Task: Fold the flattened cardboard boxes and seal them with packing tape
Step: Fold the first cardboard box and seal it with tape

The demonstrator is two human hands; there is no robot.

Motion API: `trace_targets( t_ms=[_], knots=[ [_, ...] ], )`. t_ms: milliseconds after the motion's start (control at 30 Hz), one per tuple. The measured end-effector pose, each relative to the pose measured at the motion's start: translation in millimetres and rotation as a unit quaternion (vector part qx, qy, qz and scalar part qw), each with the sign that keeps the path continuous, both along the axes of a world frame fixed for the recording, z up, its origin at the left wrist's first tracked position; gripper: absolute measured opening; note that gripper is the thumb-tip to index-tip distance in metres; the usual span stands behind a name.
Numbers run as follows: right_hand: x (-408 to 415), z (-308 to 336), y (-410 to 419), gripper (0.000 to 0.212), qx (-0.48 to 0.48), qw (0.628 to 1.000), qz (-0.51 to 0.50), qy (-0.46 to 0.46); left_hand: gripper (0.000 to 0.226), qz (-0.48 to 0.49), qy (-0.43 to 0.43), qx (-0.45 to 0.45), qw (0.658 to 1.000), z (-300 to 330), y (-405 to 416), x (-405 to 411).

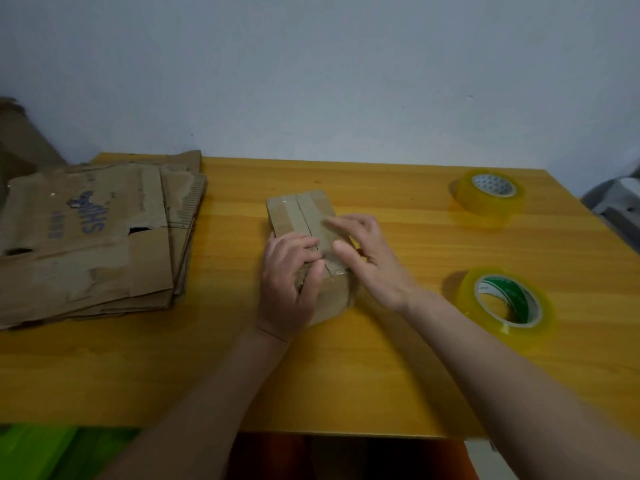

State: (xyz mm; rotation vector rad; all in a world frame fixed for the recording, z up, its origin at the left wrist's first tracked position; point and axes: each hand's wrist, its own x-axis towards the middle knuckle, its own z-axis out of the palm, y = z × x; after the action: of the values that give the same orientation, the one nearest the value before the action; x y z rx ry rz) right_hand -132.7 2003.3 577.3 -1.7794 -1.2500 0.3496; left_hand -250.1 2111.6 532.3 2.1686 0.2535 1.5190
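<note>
A small folded cardboard box (299, 214) stands in the middle of the yellow wooden table (398, 358), its two top flaps meeting along a centre seam with clear tape over it. My left hand (289, 282) lies on the near left part of the top, fingers flat on the flap and thumb down the front side. My right hand (363, 252) presses with straight fingers on the right flap beside the seam. Two rolls of clear yellowish packing tape lie to the right: one at the back (488, 197), one nearer (507, 301).
A stack of worn flattened cardboard boxes (90, 237) with blue print covers the table's left side. More cardboard leans by the wall at far left (20, 140). A grey object (620, 206) sits past the table's right edge. Something green (45, 452) lies below the front edge.
</note>
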Motion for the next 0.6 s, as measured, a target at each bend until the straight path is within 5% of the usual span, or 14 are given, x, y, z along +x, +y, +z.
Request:
trace_targets(
  t_ms=[300, 433, 600],
  knots=[
    [39, -9, 14, 0.084, -0.032, 0.925, 0.120, -0.358, 0.044, -0.031, 0.010, 0.027, 0.999, -3, 12, 1],
    [56, -8, 6, 0.093, -0.073, 0.900, 0.167, -0.396, 0.039, -0.048, 0.007, 0.034, 0.998, -5, 13, 9],
    [49, -1, 7, 0.091, -0.041, 0.923, 0.154, -0.351, 0.046, -0.047, -0.015, -0.017, 0.999, 1, 15, 0]
  ],
)
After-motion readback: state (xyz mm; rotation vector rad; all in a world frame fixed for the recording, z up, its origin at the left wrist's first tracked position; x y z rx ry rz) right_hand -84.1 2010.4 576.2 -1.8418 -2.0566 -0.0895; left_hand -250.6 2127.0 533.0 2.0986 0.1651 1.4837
